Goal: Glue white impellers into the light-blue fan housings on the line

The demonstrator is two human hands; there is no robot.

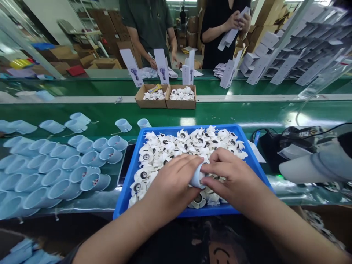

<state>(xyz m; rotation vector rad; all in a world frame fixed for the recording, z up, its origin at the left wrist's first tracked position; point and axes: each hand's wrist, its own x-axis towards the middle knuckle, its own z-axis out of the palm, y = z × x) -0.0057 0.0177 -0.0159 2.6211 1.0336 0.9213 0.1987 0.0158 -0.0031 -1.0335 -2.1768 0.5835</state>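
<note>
My left hand and my right hand meet over a blue tray filled with several white fan blades. Between them they grip one pale blue cup-shaped housing, the left hand wrapped round its body, the right pinching its end. Whether a blade sits inside it is hidden by my fingers.
Rows of pale blue housings lie to the left on the green belt. Two cardboard boxes of white parts stand beyond. Two people handle white cartons across the line. A dark bag lies to the right, a phone beside the tray.
</note>
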